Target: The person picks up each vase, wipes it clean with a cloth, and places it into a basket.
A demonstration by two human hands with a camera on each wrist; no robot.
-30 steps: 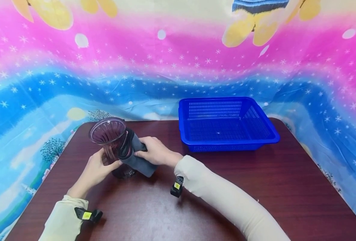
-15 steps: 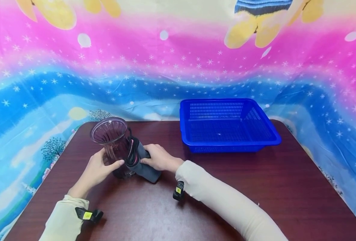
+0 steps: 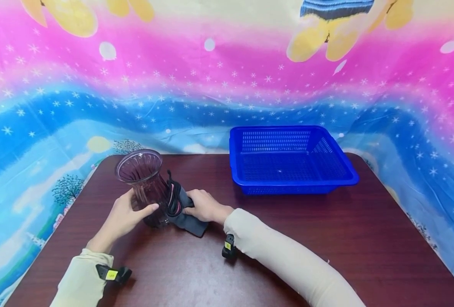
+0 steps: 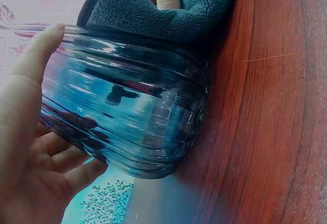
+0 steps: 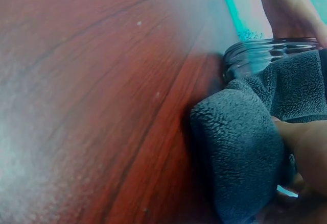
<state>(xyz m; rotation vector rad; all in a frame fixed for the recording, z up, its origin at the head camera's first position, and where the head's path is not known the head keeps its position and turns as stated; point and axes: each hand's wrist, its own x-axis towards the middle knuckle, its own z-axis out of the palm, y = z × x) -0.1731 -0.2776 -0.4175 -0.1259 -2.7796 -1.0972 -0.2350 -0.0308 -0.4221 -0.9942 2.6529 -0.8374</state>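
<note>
A clear, purple-tinted glass vase (image 3: 146, 189) with a flared, ribbed rim stands on the table. My left hand (image 3: 121, 217) grips its side, thumb in front; the left wrist view shows the fingers behind the glass (image 4: 127, 101). A dark grey, fluffy towel (image 3: 190, 222) with a darker edging is bunched in my right hand (image 3: 207, 207). It lies against the lower right side of the vase, as the left wrist view also shows the towel (image 4: 138, 17). In the right wrist view the towel (image 5: 240, 142) covers part of the vase (image 5: 250, 58); most right fingers are hidden.
A blue perforated plastic basket (image 3: 293, 182) sits at the back right of the dark red-brown wooden table (image 3: 288, 217). Behind the table hangs a colourful printed cloth backdrop (image 3: 211, 85). Each sleeve bears a black strapped wrist device.
My right hand has moved down and to the right with the towel, along the vase's side toward its base. The left hand and the vase stay nearly where they were.
</note>
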